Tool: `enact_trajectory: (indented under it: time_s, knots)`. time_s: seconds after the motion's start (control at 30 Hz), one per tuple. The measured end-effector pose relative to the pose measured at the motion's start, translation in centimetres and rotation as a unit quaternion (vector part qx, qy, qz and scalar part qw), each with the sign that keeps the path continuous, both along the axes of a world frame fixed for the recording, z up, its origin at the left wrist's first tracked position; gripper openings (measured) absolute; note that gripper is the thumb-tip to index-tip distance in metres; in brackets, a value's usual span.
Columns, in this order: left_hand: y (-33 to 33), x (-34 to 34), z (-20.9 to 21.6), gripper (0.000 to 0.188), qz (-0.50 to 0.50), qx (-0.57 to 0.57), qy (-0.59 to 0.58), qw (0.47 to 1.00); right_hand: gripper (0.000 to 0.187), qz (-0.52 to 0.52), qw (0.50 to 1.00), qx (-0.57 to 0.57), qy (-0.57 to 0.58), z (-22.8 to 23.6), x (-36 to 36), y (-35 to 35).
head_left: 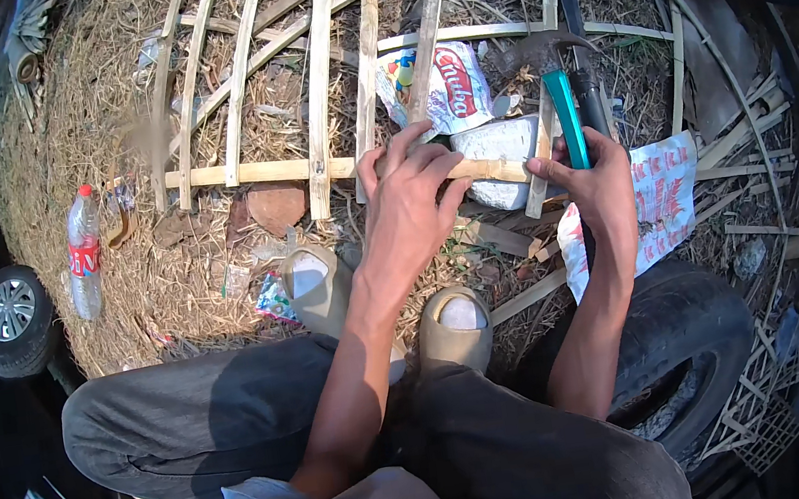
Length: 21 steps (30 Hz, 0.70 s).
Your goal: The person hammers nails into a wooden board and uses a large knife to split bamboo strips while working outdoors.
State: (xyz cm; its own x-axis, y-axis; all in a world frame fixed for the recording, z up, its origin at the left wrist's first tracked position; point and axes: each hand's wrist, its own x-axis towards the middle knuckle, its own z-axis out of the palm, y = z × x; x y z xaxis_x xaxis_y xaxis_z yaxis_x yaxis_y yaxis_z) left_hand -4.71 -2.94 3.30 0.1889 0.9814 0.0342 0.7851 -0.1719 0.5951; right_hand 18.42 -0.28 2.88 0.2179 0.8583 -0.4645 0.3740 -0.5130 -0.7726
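Note:
A lattice of pale bamboo slats lies on the ground before me. My left hand (409, 193) is closed over its near crosswise slat (253, 173), where an upright slat (315, 109) stands just to the left. My right hand (594, 178) grips a hammer (566, 116) by its teal handle, the metal head pointing away from me. Its thumb also presses the right end of the crosswise slat, close to a short upright slat (543, 160). Beneath that end sits a whitish block (498, 151). Palm-side fingers of both hands are partly hidden.
A clear plastic bottle (85, 255) with a red cap stands at left. A tyre (689, 338) lies beside my right leg. Printed plastic sheets (667, 194) and loose bamboo strips (748, 138) are on the right. A reddish stone (277, 208) lies near my shoes. Parked wheels (12, 309) show far left.

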Motion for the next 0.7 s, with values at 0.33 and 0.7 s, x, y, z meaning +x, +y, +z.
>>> enact_trajectory:
  time_s: [0.33,0.7]
  knots:
    - [0.0,1.2,-1.0,0.011,0.066,0.019,-0.035,0.997,0.040,-0.030,0.998,-0.063,-0.009,0.2,-0.9,-0.3]
    - [5.2,2.5,-1.2,0.021,0.034,-0.034,-0.004,0.999,0.041,-0.040,0.995,-0.089,-0.028,1.0,-1.6,0.6]
